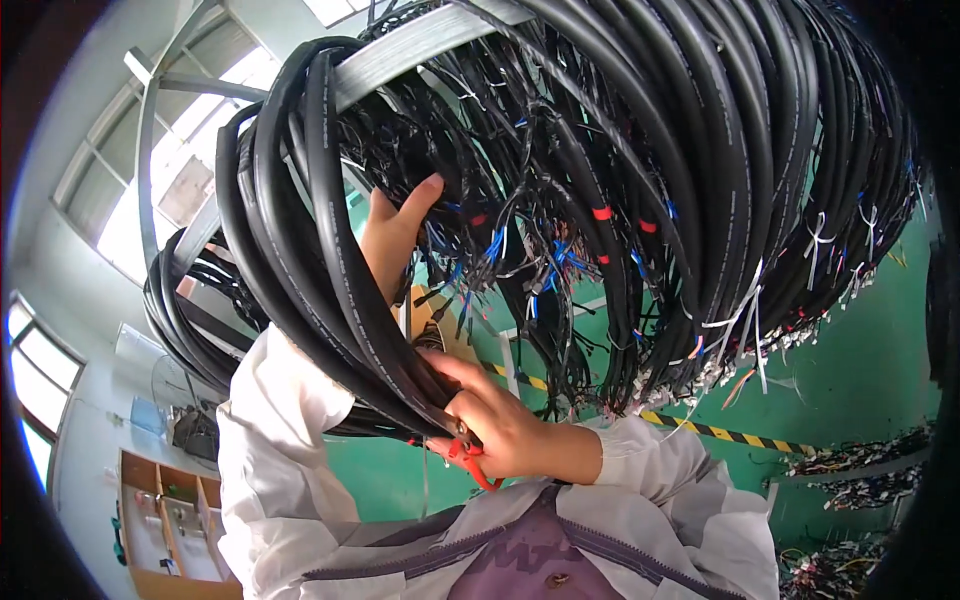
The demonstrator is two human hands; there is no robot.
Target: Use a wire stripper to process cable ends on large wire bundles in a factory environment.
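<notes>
My left hand (397, 235) reaches up behind a loop of thick black cables (330, 200). Its thumb and a finger are spread apart near the hanging black wires (400, 130); the other fingers are hidden. Lower down, my right hand (500, 425) is closed around the bottom of the same cable loop. Red-handled scissors (485, 468) stick out from under that hand, their blades mostly hidden. Beside the hands hang thin wires with blue ends (563, 258) and red tape marks (602, 214).
A flat metal bar (430, 52) carries the cables overhead. Many more cable loops (700, 130) with white ties hang to the right. Wire bundles (860, 480) lie on a low rack at the far right. A wooden shelf unit (170, 510) stands at the lower left.
</notes>
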